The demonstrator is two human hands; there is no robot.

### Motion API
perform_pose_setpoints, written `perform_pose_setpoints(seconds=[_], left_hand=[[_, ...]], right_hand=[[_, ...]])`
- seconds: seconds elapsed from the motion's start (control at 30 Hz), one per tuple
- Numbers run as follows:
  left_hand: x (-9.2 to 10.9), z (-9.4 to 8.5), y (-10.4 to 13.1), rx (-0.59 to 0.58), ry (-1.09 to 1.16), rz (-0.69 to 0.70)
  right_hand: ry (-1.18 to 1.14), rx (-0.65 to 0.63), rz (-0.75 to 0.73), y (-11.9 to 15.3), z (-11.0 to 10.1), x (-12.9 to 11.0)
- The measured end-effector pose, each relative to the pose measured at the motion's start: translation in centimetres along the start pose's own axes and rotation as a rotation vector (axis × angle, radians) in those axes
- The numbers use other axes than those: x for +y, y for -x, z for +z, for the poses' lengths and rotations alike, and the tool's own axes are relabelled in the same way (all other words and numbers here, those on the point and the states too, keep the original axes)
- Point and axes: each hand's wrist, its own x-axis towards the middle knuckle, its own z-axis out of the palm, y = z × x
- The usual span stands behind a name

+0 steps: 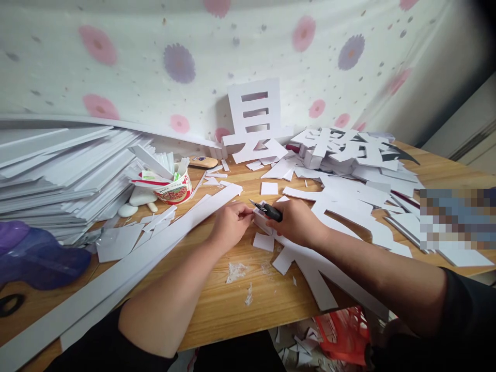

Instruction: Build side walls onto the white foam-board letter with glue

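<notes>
My right hand (300, 222) grips a black-handled craft knife (272, 211), its pointed blade aimed left. Fingers pinched, my left hand (231, 226) holds the left edge of a small white board piece (262, 222) with raised sides. The blade lies just above this piece, and I cannot tell whether it touches. Below the two hands is a small white square (264, 242) on the table. A large white cut-out character (310, 268) lies flat under my right forearm. Another white square (269, 188) rests a little beyond the knife.
White boards (58, 175) are piled at the left, near a paper noodle bowl (176, 192) full of scraps. Long white strips (155, 243) run across the table (217, 305). A white character (253, 116) stands at the back; more cut-outs (341, 147) are heaped right. A red basket (343, 336) is below.
</notes>
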Motion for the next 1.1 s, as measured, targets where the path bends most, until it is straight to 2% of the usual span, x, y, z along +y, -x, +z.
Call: perform_pose_setpoints(seconds=[0.83,1.1], left_hand=[[0.17,0.27,0.06,0.067,-0.044,-0.011],[0.11,0.14,-0.05,0.042,-0.009,-0.013]], right_hand=[[0.039,0.027,-0.002,0.05,0.14,-0.04],[0.039,0.030,-0.001,0.04,0.27,0.10]])
